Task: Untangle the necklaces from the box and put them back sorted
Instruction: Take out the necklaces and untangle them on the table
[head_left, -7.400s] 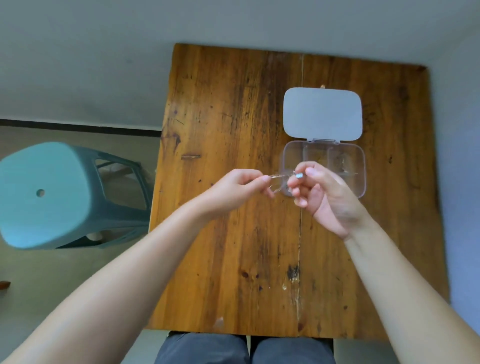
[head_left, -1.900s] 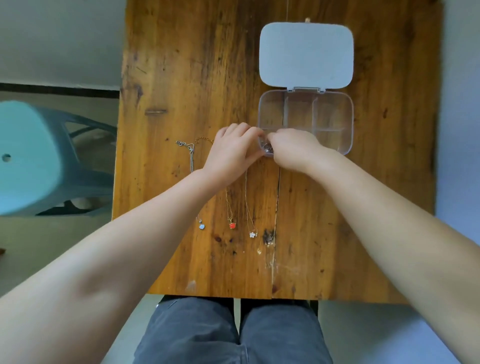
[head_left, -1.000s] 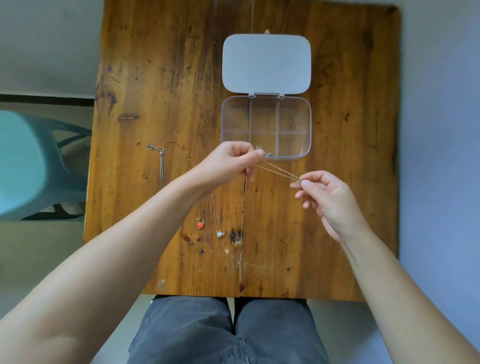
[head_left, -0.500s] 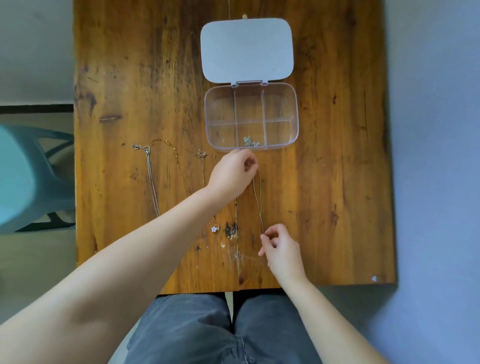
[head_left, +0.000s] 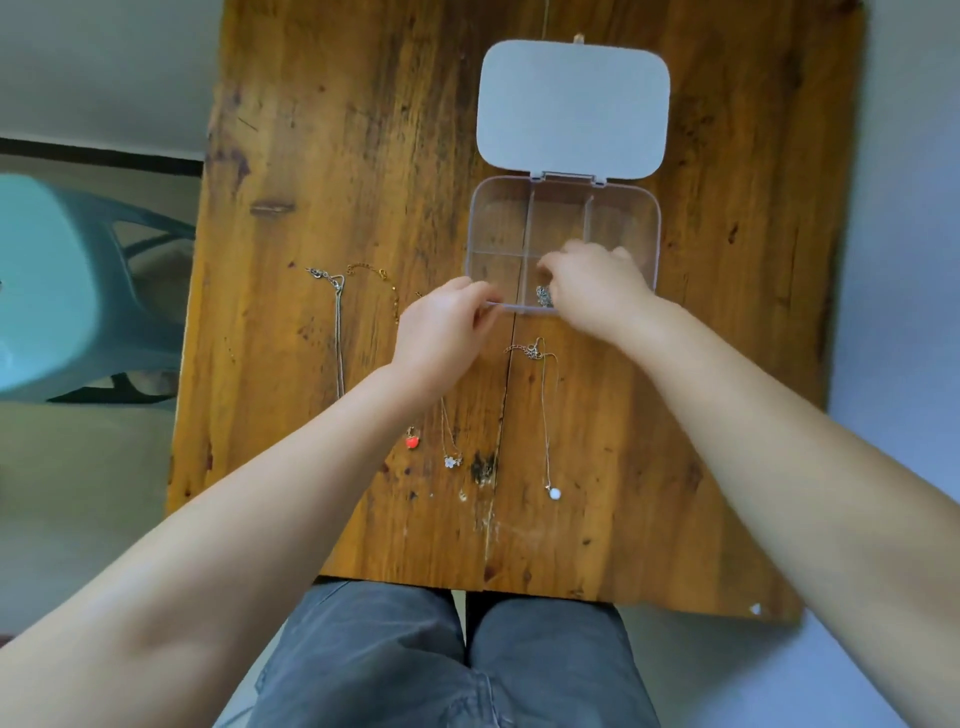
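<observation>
The right hand (head_left: 592, 291) reaches into the clear box (head_left: 652, 228), fingers curled down over the small silver tangle (head_left: 543, 296) in the near middle compartment; whether they pinch it I cannot tell; the tangle lies just left of them; the left hand (head_left: 441, 332), fingers bunched, steadies the box's near rim; four necklaces lie straightened on the table (head_left: 311, 156).

No readable text, label, brand or number is showing anywhere: the box (head_left: 563, 244), its lid (head_left: 573, 106) and the tabletop (head_left: 332, 156) are all bearing no print.
</observation>
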